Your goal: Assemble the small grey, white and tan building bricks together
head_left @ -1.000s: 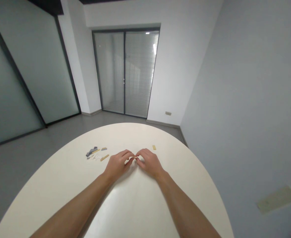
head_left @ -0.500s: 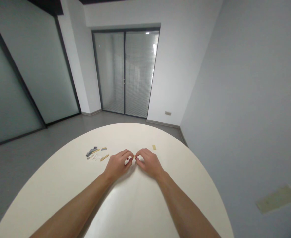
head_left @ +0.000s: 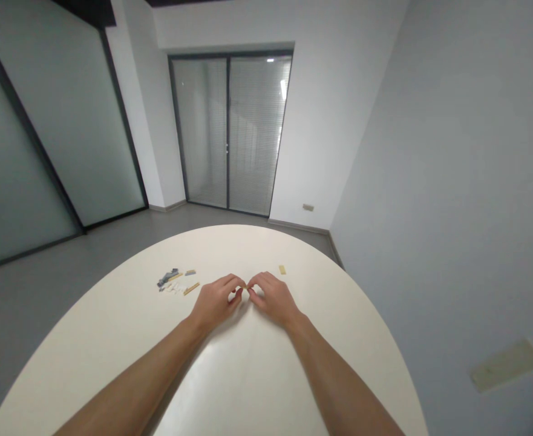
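Observation:
Over the middle of the round white table (head_left: 198, 387), my left hand (head_left: 218, 300) and my right hand (head_left: 273, 298) meet at their fingertips. Both are closed in a pinch on one small tan piece (head_left: 247, 287), mostly covered by the fingers, so its exact kind does not show. Left of my left hand lies a loose group of small parts: dark grey pieces (head_left: 169, 277), white pieces (head_left: 172, 288) and a tan strip (head_left: 192, 289). Beyond my right hand a flat tan plate (head_left: 282, 270) lies by itself.
A short grey and tan piece (head_left: 190, 272) lies at the far side of the parts group. Past the table's far edge are a glass door with blinds (head_left: 252, 139) and white walls. Frosted glass panels (head_left: 57, 109) stand to the left.
The hands stay in the same place. Only the fingertips shift very slightly around the small tan piece, which shows a little less now.

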`<state>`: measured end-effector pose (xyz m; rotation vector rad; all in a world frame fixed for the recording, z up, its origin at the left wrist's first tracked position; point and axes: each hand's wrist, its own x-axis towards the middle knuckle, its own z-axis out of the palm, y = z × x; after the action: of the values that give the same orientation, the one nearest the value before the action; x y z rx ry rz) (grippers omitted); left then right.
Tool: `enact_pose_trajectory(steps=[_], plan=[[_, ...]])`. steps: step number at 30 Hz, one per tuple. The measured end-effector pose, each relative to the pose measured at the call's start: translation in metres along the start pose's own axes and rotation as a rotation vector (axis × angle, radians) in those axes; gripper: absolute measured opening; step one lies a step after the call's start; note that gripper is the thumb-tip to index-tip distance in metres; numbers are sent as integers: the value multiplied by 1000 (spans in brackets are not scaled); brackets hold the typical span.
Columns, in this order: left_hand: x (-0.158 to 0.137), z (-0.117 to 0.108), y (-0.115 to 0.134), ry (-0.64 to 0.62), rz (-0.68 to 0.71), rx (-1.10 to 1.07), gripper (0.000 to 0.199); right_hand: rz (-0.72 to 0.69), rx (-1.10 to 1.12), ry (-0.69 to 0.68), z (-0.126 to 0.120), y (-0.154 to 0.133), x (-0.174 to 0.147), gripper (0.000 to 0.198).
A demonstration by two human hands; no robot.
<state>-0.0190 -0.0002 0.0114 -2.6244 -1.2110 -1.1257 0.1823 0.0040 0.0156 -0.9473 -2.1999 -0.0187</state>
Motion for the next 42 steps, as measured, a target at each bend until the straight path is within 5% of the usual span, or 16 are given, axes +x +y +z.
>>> enact_pose_trajectory(steps=[42], plan=[[0, -2, 3, -20, -36, 0, 11, -27, 19, 24, 3, 2, 0, 9]])
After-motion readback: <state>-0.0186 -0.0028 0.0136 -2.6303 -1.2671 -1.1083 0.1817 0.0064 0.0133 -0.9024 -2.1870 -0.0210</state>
